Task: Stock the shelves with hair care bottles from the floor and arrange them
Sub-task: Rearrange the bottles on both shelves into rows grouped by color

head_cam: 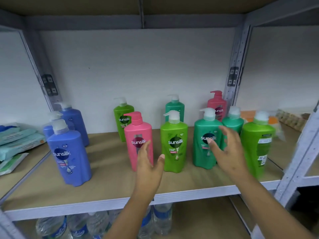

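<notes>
Two open hands are held before pump bottles on the shelf (172, 195).
Left hand (148, 168) and right hand (224, 152) grip nothing; the teal bottle (204, 152), likely heavy and slick, is best taken round its body.

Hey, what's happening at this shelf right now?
A person is arranging pump bottles of shampoo on a shelf. Both hands are open and hold nothing: the left hand reaches between the pink bottle and the light green bottle, the right hand in front of the teal bottle. Blue bottles stand at the left.

One head view, close in front of the shelf (110, 200), faces forward and slightly down at its bottles (174, 142)
</notes>
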